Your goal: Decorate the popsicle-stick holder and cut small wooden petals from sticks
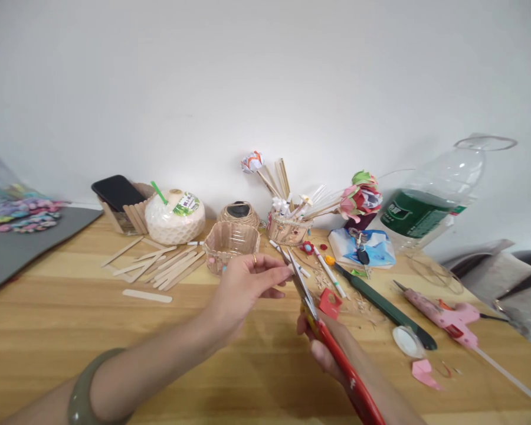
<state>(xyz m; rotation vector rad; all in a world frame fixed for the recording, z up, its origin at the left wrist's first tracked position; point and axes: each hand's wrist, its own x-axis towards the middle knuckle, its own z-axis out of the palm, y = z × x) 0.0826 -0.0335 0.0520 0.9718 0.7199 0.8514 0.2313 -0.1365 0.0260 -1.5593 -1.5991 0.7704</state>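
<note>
My right hand (325, 342) grips red-handled scissors (308, 304), their two blades pointing up and away from me and standing slightly apart. Just left of the blades, my left hand (248, 280) has its thumb and index finger pinched together. A tiny pale bit shows at the thumb tip, too small to name. Behind my left hand stands an open craft-stick basket (232, 239) with a twine-like rim. Close to the scissors, a red paper scrap (330, 303) with a hole lies on the table.
Loose craft sticks (168, 265) lie left, near a white coconut (174, 218) and a phone (118, 193) in a stick holder. On the right are a green-handled cutter (389, 310), a pink glue gun (446, 319) and a large tilted bottle (429, 195). A decorated pot (289, 229) stands behind.
</note>
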